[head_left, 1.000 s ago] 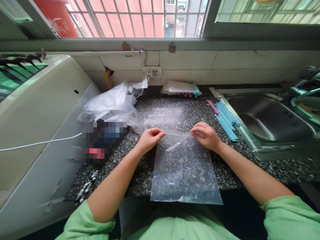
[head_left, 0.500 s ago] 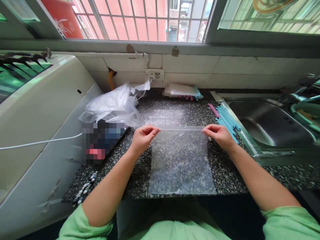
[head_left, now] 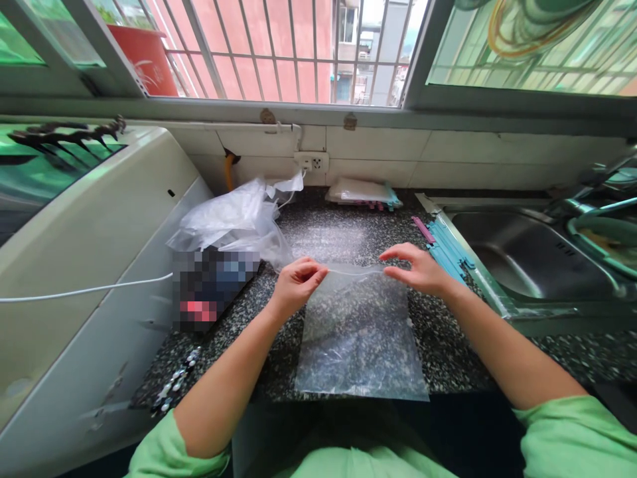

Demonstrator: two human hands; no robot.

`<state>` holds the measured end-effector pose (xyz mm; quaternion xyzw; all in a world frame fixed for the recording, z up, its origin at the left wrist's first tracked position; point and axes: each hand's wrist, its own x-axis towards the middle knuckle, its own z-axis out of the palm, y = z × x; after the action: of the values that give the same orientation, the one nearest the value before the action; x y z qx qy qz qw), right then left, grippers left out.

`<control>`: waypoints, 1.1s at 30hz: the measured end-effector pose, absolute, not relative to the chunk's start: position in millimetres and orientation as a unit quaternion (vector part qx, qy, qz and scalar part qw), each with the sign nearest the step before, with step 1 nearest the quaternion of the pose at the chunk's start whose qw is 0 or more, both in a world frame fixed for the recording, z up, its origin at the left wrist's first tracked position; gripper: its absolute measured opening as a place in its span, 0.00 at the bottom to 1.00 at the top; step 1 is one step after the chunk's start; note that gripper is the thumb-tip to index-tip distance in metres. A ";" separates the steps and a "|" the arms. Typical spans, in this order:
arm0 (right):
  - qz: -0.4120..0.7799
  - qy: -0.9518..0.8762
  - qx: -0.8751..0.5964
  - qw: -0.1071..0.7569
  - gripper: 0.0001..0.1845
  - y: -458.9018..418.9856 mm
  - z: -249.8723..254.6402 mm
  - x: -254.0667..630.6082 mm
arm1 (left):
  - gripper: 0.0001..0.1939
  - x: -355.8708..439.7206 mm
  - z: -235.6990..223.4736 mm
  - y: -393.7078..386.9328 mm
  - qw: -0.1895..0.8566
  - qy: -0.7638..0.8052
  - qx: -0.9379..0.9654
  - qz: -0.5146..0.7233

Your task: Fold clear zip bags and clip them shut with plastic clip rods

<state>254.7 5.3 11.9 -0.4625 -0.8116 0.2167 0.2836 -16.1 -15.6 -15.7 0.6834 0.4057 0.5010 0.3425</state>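
Observation:
A clear plastic bag [head_left: 361,338] lies flat on the speckled counter [head_left: 328,232], its bottom edge reaching the counter's front edge. My left hand [head_left: 298,284] pinches the bag's top left corner between thumb and fingers. The top edge bows slightly and looks slack. My right hand [head_left: 418,269] is at the top right corner with thumb and fingers spread apart; the thumb tip is close to the bag's edge, and I cannot tell whether it touches.
Crumpled plastic bags [head_left: 229,216] lie at the left, behind a blurred-out device [head_left: 216,285] with a white cable. A packet of clear bags [head_left: 361,192] rests by the wall. Blue strips [head_left: 448,249] and a pink strip [head_left: 423,229] lie beside the steel sink [head_left: 512,245].
My right hand has opened its pinch at the corner and moved left. The bag's top edge, straight before, has gone slack. My left hand still pinches its corner.

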 end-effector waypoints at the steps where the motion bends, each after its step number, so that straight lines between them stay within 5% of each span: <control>1: 0.230 -0.828 -0.439 0.262 0.15 6.0 16.0 242.6 | 0.12 -15.9 -15.3 -16.1 0.342 0.403 0.685 0.501; 10: 0.398 -0.792 -0.439 0.145 0.11 11.2 14.1 184.4 | 0.11 -19.4 -17.2 -13.2 0.347 0.393 0.691 0.498; 21: 0.370 -0.773 -0.460 0.233 0.13 9.9 7.7 202.9 | 0.09 -20.3 -19.9 -8.6 0.393 0.427 0.637 0.507; 33: 0.359 -0.791 -0.453 0.200 0.11 10.0 11.7 206.1 | 0.13 -19.2 -19.9 -7.6 0.438 0.458 0.565 0.529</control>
<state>206.1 10.0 11.7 -0.4533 -0.7912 0.3588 0.1996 -19.2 -7.6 -19.9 0.5649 0.4576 0.5289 0.4380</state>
